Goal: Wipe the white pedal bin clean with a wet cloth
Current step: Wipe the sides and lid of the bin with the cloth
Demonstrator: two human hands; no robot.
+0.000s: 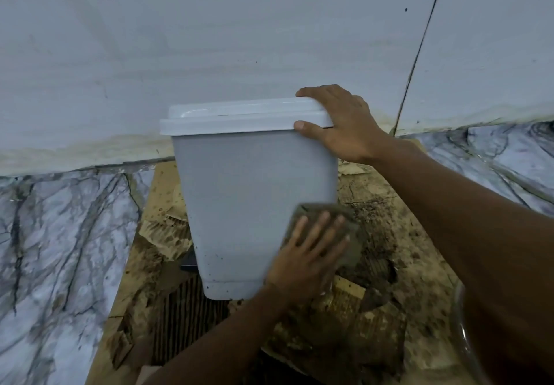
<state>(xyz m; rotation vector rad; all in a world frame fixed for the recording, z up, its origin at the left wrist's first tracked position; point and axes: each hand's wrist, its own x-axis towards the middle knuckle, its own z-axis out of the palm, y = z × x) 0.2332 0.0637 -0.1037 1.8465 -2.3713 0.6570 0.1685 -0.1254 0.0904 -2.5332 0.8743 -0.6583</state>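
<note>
The white pedal bin (239,192) stands on soggy cardboard against the wall, its lid (239,114) closed and a few dark specks near its base. My right hand (344,123) grips the lid's right corner, thumb on the front rim. My left hand (308,252) presses a dirty grey-brown cloth (313,208) flat against the lower right of the bin's front face, fingers spread over it. The black pedal (189,261) shows at the bin's lower left.
Torn, stained cardboard (374,309) covers the floor under and around the bin. Marble-patterned floor (60,249) lies on both sides. A white wall (209,39) rises right behind the bin. A clear curved object (461,324) sits at the right, under my forearm.
</note>
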